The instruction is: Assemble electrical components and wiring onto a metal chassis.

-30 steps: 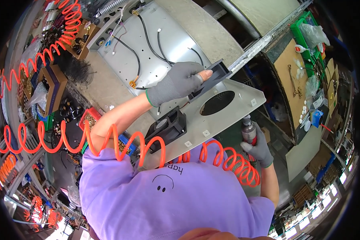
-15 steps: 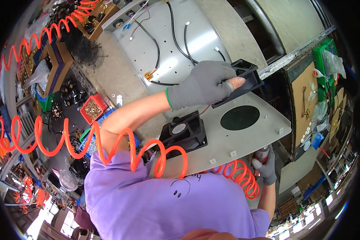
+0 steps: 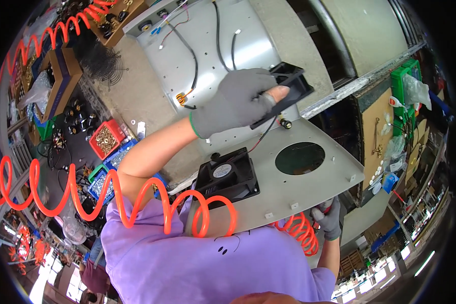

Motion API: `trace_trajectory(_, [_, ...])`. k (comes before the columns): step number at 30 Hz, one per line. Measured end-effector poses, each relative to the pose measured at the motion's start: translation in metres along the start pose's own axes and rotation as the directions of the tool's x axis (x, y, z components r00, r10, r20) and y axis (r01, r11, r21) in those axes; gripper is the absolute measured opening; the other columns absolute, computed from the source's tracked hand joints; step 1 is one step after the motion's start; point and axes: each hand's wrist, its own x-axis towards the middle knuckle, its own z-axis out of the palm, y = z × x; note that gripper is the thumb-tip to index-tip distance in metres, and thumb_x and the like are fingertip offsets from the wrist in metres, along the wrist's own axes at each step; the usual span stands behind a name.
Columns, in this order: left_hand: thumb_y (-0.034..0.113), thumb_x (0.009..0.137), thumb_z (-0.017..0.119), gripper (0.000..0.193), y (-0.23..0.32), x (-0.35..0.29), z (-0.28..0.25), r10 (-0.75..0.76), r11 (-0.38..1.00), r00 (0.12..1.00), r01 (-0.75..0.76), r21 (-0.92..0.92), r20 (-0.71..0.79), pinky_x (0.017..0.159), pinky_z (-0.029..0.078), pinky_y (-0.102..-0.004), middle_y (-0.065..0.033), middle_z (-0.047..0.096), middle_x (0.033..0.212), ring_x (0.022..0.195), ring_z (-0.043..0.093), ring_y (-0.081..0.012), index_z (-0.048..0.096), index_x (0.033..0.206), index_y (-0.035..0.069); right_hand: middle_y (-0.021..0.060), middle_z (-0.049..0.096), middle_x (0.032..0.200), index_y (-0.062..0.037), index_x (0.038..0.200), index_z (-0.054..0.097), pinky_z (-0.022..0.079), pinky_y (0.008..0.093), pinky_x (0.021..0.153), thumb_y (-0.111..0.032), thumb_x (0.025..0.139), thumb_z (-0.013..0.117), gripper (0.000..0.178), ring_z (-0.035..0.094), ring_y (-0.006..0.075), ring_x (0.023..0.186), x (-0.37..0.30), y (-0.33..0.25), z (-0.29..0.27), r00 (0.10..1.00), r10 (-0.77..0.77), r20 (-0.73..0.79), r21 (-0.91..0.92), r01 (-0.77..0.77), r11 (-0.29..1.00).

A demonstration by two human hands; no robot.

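Note:
My left hand (image 3: pixel 243 99), in a grey glove with one bare thumb showing, grips a black square cooling fan (image 3: pixel 294 88) by its frame, tilted above the grey metal panel (image 3: pixel 309 185). A thin dark-red cable (image 3: pixel 264 136) hangs below it. Another black fan (image 3: pixel 230 175) with a round pale label lies at the panel's left. A large round hole (image 3: pixel 300 158) is cut to the right of it. Beyond the panel's near right edge, my gloved right hand (image 3: pixel 330 219) is closed round a cylindrical air tool (image 3: pixel 325 206), mostly hidden by the fingers and panel.
A large metal tray (image 3: pixel 172 61) with black cables lies at the far side. Orange coiled hoses (image 3: pixel 76 200) cross the left and hang near my right hand. Red (image 3: pixel 106 139) and blue (image 3: pixel 117 156) bins of small hardware stand at left, near a cardboard box (image 3: pixel 63 83).
My left hand has carried the fan a little left, uncovering a small black fitting on the panel's far edge. The right hand still grips the tool, now more hidden behind the panel edge.

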Motion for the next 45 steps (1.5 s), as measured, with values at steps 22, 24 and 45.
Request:
trace_trajectory(22, [0.032,0.085,0.055,0.025,-0.078,0.011,0.02,0.126,0.584,0.988,-0.149,0.798,0.092,0.055,0.045,-0.0366,-0.0057,0.054,0.074,0.069,0.057,-0.0231,0.059,0.072,0.01,0.0035,0.052,0.088,-0.0023,0.119,0.045,0.042,0.0281,0.074,-0.021,0.063,0.073,0.065,0.048,0.013,0.078,0.002,-0.008,0.008,0.997,-0.067,-0.029,-0.059,0.066,0.996])
trace_trajectory(24, [0.033,0.086,0.054,0.026,-0.087,0.005,0.027,0.052,0.579,0.989,-0.143,0.803,0.139,0.056,0.046,-0.0375,-0.0053,0.056,0.078,0.072,0.058,-0.0227,0.061,0.075,0.011,0.0035,0.052,0.088,-0.0023,0.119,0.044,0.042,0.0282,0.074,-0.021,0.063,0.073,0.065,0.048,0.0129,0.079,0.0,-0.007,0.006,0.998,-0.061,-0.019,-0.046,0.06,0.997])
trace_trajectory(45, [0.044,0.088,0.049,0.04,-0.063,-0.065,0.042,-0.204,0.895,0.676,-0.165,0.415,0.708,0.062,0.044,-0.0425,-0.0089,0.055,0.08,0.074,0.058,-0.0287,0.065,0.073,0.011,0.0054,0.058,0.084,-0.0022,0.119,0.046,0.045,0.0286,0.07,-0.018,0.061,0.074,0.066,0.052,0.0117,0.072,0.007,-0.014,0.0,0.998,-0.004,0.057,-0.055,0.007,0.998])
